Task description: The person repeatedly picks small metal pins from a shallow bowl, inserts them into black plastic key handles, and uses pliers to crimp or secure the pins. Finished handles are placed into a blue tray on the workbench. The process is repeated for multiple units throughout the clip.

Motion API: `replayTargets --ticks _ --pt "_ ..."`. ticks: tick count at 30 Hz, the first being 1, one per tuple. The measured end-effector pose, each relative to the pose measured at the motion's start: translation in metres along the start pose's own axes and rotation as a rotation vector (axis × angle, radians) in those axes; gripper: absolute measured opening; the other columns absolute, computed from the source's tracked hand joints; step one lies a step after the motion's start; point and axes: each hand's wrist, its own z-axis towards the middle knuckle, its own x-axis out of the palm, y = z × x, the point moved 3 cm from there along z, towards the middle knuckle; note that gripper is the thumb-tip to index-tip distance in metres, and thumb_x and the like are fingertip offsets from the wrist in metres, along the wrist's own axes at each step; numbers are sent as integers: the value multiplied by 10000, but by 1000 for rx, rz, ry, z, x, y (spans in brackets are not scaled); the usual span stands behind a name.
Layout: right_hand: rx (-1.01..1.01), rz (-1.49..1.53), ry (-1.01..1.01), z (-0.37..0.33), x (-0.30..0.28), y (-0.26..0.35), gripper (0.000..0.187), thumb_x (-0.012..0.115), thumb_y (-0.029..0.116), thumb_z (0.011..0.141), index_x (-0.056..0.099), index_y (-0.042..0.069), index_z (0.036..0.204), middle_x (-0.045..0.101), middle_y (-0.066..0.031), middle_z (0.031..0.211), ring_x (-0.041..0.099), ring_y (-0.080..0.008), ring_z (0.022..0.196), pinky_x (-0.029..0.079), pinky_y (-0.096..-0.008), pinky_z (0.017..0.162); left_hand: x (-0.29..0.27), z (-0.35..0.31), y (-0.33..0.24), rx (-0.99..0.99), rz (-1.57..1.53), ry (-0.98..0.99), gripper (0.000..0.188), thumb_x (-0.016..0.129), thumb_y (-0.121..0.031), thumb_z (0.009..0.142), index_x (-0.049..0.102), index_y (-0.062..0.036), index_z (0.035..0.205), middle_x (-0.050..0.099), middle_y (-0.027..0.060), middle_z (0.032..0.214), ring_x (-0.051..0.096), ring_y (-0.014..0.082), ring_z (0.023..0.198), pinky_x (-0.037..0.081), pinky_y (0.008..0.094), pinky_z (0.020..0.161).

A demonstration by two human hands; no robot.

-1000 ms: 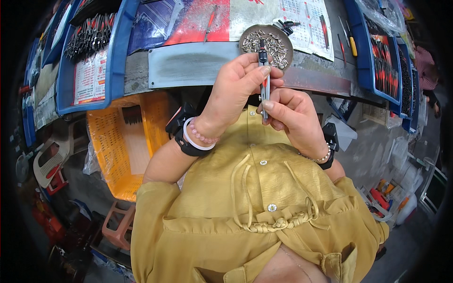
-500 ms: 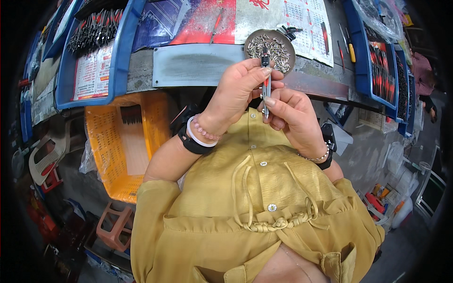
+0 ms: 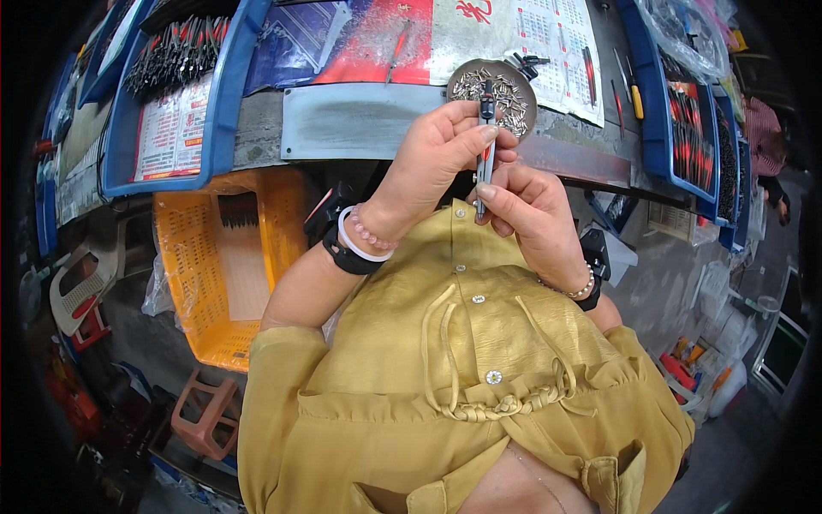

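Note:
A drawing compass (image 3: 485, 154), grey-legged with a black head and some red on it, is held upright between both hands, its legs together. My left hand (image 3: 445, 146) pinches it below the head with thumb and fingers. Lower down, my right hand (image 3: 529, 201) grips the leg tips between thumb and forefinger. Just beyond the hands, a round bowl (image 3: 528, 86) holds many small silver metal parts (image 3: 507, 94), and a small black piece (image 3: 533, 62) rests at its far rim.
Blue bins (image 3: 224, 111) with black-and-red compasses stand at left and right of the bench. A grey metal plate (image 3: 342, 120) lies along its front edge. A yellow-handled screwdriver (image 3: 636, 98) lies at right. Below left are an orange basket (image 3: 197, 291) and a brown stool (image 3: 205, 413).
Both hands keep their grip on the compass. It has shifted very slightly, and the bench view has moved a little to the right.

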Motion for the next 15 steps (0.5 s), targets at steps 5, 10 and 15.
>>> replayTargets --ticks 5,10,15 --pt "-4 -3 -11 2 1 2 206 614 175 906 642 4 793 601 9 677 419 -1 549 300 -170 490 -1 4 -1 40 33 20 281 572 -173 938 544 24 1135 671 79 968 627 95 850 492 214 765" --pt "17 47 -40 4 0 -1 193 613 168 906 634 7 802 606 2 677 426 -3 548 309 -167 490 -6 9 4 11 44 0 260 565 -155 938 547 25 1125 666 68 953 626 98 849 498 223 769" --pt "22 -17 0 13 -1 -1 217 619 156 898 602 27 725 582 21 658 436 -3 551 313 -170 490 -5 8 -4 -29 -31 -41 233 555 -112 934 557 25 1123 653 85 946 630 126 846 515 255 766"
